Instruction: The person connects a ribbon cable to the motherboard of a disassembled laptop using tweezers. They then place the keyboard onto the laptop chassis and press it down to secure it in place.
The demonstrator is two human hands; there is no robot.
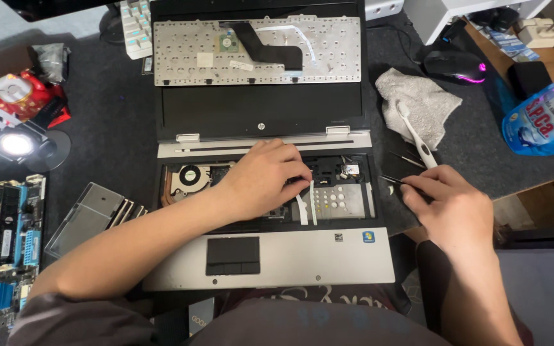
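This looks like a home computer fixing spot, because the dark tabletop holds an opened laptop, loose green circuit boards, a small lamp and a computer mouse

one laptop, one toothbrush, two hands

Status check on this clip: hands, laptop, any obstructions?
Left hand on a white ribbon cable in the opened laptop. Right hand pinching a thin dark tool. Detached keyboard leans on the screen.

dark desk mat | lit lamp | perhaps white shelf
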